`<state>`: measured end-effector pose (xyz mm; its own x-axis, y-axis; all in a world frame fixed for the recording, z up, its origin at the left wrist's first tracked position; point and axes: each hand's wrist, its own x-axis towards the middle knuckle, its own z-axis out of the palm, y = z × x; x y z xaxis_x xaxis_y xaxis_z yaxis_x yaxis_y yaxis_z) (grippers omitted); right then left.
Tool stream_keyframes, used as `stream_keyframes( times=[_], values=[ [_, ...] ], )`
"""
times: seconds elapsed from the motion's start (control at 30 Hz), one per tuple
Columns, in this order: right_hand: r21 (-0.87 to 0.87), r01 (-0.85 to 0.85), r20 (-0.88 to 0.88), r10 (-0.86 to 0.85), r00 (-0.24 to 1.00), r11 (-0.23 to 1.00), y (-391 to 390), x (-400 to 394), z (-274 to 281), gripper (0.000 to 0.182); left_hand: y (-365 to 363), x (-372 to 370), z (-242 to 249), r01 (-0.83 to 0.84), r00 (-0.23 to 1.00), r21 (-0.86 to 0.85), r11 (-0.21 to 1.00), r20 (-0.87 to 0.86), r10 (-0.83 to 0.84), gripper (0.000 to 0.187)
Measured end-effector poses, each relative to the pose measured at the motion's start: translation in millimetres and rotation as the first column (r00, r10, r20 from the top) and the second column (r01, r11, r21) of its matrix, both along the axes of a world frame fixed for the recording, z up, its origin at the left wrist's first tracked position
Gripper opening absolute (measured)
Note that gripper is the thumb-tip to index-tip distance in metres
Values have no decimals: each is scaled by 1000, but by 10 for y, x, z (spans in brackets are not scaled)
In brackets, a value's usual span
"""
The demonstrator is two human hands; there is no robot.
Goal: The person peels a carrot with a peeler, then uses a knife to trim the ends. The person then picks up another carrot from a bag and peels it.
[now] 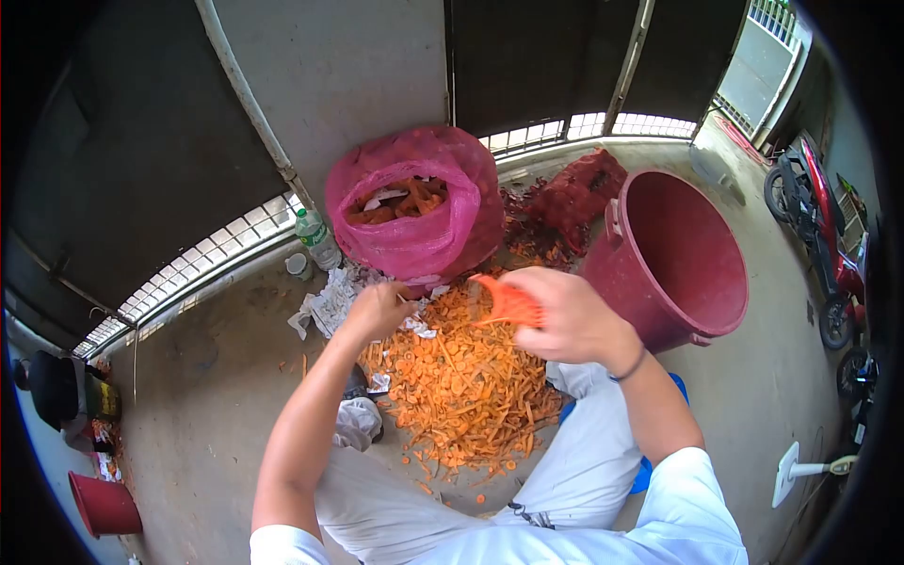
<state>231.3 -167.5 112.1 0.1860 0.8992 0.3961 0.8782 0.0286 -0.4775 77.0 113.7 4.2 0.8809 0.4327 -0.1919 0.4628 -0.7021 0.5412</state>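
Note:
My right hand (570, 315) is closed around an orange Y-shaped peeler (509, 303), held above the pile with its forked head pointing left. My left hand (377, 311) is at the pile's upper left edge, thumb and fingers drawn together. Whatever they may hold is too small to make out. Below both hands a large heap of orange carrot peelings and slices (461, 386) lies on the floor between my legs. Behind it stands a pink mesh sack (410, 231), its mouth rolled back, with carrots and some white paper showing inside.
A big maroon tub (664, 273) leans tilted at the right, beside a red mesh bag (579, 188). Crumpled white paper (339, 297), a plastic bottle (317, 240) and a cup (298, 266) are left of the sack. A small red bucket (104, 504) and a motorcycle (819, 202) stand farther out.

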Motion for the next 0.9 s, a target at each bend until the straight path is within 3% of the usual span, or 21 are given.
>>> stream_keyframes(
  times=[0.03, 0.1, 0.23, 0.3, 0.33, 0.4, 0.43, 0.5, 0.57, 0.63, 0.67, 0.77, 0.8, 0.83, 0.9],
  values=[
    [-146, -54, 41, 60, 997, 988, 223, 40, -90, 39, 182, 143, -78, -8, 1000, 4, 1000, -1, 8, 38],
    [-375, -33, 131, 88, 987, 926, 509, 26, -310, 31, 647, 465, -429, -1, 996, 170, 985, 91, -15, 39],
    [-513, -115, -1, 134, 991, 850, 576, 54, -882, 31, 1231, 1121, -590, -105, 979, 274, 956, 198, 51, 42],
    [-634, -189, -86, 175, 981, 750, 530, 94, -920, 32, 1342, 1453, -634, -159, 887, 124, 979, 453, 87, 47],
    [-641, -185, -91, 166, 982, 745, 507, 118, -883, 32, 1433, 1653, -730, -150, 889, 114, 982, 449, 84, 47],
    [-646, -205, -117, 170, 978, 736, 477, 164, -775, 33, 1653, 2036, -929, -79, 852, 210, 974, 522, -44, 50],
    [-652, -202, -120, 163, 979, 731, 455, 210, -739, 33, 1818, 2257, -1129, -72, 852, 202, 977, 522, -45, 50],
    [-662, -222, -154, 160, 975, 716, 404, 293, -668, 34, 2055, 2610, -1576, -134, 837, -107, 985, 521, 170, 55],
    [-634, -224, -167, 152, 974, 740, 331, 357, -581, 32, 1857, 2725, -1429, -196, 848, -67, 978, 489, 204, 58],
    [-607, -189, -145, 126, 981, 772, 275, 409, -565, 30, 1765, 2867, -1304, -58, 864, -19, 998, 501, 60, 56],
    [-583, -190, -149, 127, 981, 790, 248, 431, -573, 29, 1606, 2884, -1147, 57, 851, -273, 960, 516, 97, 51],
    [-594, -200, -170, 122, 978, 779, 200, 452, -574, 28, 1568, 2930, -976, 69, 930, -368, 927, 360, 74, 46],
    [-594, -196, -171, 115, 978, 781, 172, 444, -580, 28, 1545, 2871, -840, -74, 958, -300, 951, 245, 152, 45],
    [-600, -192, -159, 120, 980, 776, 149, 436, -586, 27, 1679, 2847, -897, -67, 958, -298, 952, 247, 144, 45],
    [-605, -188, -150, 122, 981, 774, 101, 434, -586, 27, 2034, 2767, -1078, 35, 981, 63, 997, 187, -47, 41]
  ],
)
